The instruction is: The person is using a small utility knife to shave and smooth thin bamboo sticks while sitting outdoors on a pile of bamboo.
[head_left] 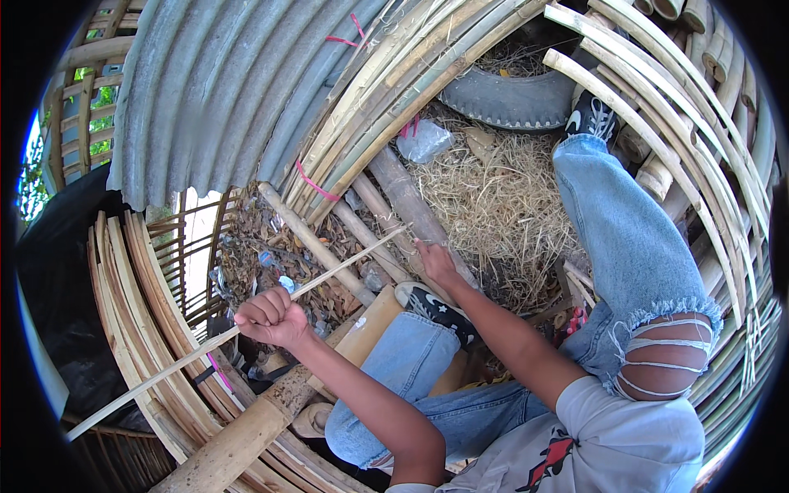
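One tire (pixel 509 100). Left of tire: one corrugated sheet (pixel 205 99). Lower left of tire: one crumpled plastic piece (pixel 425 141), two hands (pixel 273 318) (pixel 436 263), one hand-held strip (pixel 345 265), one shoe (pixel 431 307). At tire's right end: one more shoe (pixel 588 120).

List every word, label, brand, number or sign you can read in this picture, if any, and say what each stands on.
No text can be read here.
Grey shirt: a red and black print, no legible lettering.
Tyre: no readable lettering.
Lower black shoe: white marks, too small to make out as text.
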`<state>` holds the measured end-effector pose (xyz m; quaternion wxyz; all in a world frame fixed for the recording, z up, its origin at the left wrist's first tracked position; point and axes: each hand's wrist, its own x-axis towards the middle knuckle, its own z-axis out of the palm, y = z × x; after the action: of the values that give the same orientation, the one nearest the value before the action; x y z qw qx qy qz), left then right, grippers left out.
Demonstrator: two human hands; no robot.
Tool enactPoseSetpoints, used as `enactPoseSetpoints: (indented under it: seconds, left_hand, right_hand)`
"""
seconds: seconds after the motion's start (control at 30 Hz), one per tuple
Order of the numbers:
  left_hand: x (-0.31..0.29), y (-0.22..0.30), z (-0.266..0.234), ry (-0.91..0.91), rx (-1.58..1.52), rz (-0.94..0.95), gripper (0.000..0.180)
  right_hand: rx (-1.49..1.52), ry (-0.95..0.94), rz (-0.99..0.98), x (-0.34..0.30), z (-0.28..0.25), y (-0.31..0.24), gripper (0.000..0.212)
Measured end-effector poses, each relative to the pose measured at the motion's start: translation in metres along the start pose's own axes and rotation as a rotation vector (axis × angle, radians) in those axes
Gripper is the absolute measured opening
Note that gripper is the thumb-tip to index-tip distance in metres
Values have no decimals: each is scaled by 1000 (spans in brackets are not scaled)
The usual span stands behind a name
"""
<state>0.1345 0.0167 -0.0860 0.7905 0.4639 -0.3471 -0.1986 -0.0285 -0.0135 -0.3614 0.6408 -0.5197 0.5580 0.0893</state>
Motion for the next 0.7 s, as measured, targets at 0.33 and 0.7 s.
enactPoseSetpoints:
  seconds: [0.33, 0.7]
  left_hand:
    - [0, 5, 3, -13, 28, -9, 48]
    - [1, 3, -1, 9, -13, -17, 49]
  right_hand:
    - [92, -124, 53, -11, -3, 10, 70]
    - [229, -163, -72, -19, 3, 10, 67]
